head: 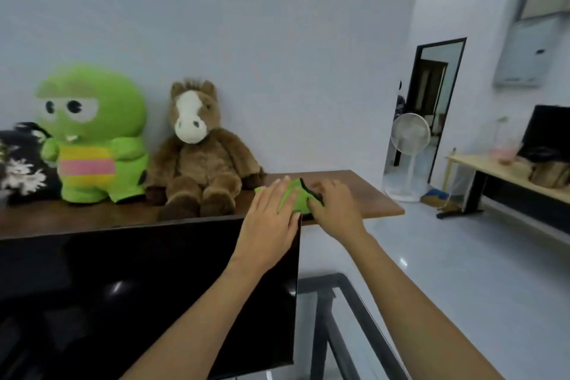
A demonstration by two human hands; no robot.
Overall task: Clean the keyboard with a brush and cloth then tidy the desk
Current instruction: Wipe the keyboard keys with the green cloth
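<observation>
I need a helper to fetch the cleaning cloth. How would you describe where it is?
Find the brown shelf behind the black monitor. Right of the brown plush horse, both hands rest on the cloth. Unlike the plush toys, it is flat, bright green, with a black edge.

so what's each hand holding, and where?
The left hand presses flat on the green cloth; the right hand grips its dark-edged right end.

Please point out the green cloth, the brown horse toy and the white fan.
green cloth (296,198), head view, on its bare middle between the hands
brown horse toy (197,160), head view, on its chest
white fan (410,132), head view, on its round grille
</observation>
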